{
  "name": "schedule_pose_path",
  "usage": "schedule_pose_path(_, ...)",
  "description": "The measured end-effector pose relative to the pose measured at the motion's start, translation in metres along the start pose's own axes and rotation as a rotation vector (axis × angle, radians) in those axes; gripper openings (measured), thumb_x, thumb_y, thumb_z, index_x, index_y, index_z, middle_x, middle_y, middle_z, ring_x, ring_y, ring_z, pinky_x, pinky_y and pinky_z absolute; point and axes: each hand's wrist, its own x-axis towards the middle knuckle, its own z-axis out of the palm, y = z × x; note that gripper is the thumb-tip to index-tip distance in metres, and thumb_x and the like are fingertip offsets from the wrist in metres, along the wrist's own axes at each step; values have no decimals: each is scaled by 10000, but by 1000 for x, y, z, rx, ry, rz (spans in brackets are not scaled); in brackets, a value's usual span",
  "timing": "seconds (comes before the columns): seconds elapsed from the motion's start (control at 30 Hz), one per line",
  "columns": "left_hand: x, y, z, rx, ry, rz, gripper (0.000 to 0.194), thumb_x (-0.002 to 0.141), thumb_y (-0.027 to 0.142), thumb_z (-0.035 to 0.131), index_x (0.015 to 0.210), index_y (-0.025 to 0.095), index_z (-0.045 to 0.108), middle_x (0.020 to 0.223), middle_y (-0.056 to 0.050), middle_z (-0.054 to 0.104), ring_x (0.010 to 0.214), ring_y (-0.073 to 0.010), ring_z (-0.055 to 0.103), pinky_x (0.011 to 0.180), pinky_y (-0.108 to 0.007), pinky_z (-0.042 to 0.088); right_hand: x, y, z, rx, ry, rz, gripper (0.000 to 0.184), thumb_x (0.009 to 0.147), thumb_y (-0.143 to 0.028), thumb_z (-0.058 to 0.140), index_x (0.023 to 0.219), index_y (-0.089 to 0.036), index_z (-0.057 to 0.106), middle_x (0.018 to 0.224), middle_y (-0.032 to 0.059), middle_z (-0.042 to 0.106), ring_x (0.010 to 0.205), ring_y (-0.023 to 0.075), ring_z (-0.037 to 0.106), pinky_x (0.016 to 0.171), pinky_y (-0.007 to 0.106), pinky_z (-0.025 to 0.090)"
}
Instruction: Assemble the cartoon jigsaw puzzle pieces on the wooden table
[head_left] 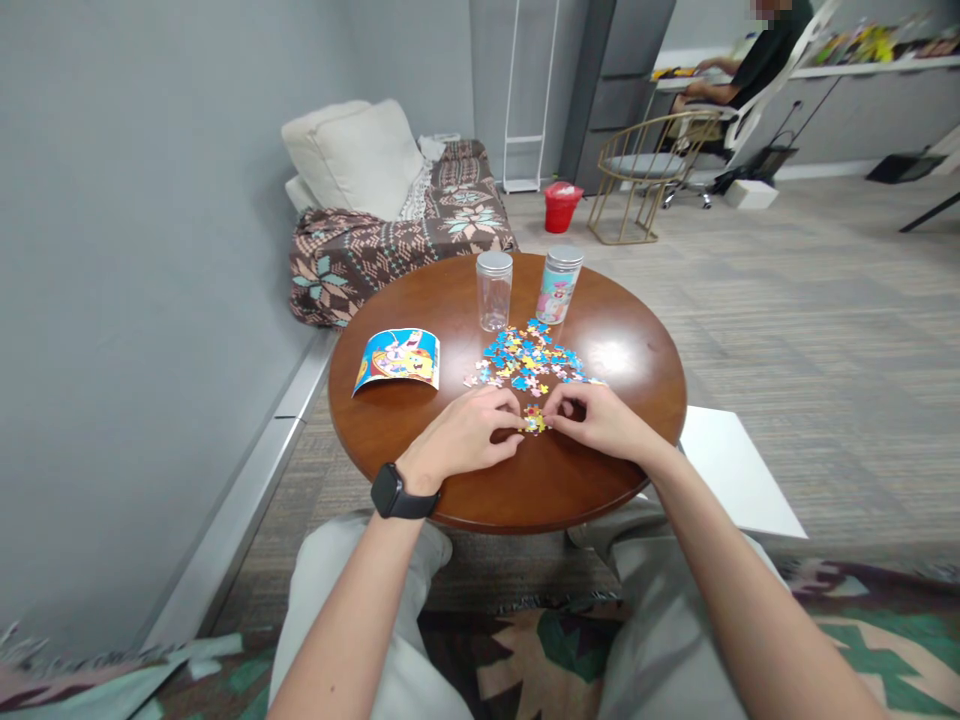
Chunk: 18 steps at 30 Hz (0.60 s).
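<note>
A small cluster of mostly yellow jigsaw puzzle pieces (535, 421) lies on the round brown table (487, 500) between my hands. My left hand (476, 428), with a black watch at the wrist, has its curled fingertips on the cluster's left side. From the right, my right hand (596, 420) pinches at the cluster's edge with thumb and forefinger; the exact piece is hidden. Just beyond my hands is a loose heap of blue, pink and yellow puzzle pieces (525, 352). A curved picture sheet (401, 358) with a cartoon scene stands left of the heap.
Behind the heap stand a clear lidded jar (494, 295) and a jar with a printed label (559, 290). Past the table are a covered sofa (457, 205), a red bin (561, 207) and a gold-framed chair (649, 165). A person (765, 65) sits at the back right.
</note>
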Motion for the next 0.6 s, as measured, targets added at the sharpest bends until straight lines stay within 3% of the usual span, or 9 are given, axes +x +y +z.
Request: schedule_pose_path(0.6,-1,-2,2,5,2,17,122,893,185,635,894,189,757,1007,-58,680,972,-202,627,923,-351,504,0,2,2,-82,9,-75,117,829,-257,600,740,-204,655,725,15,638,655,146,533,636,272,434)
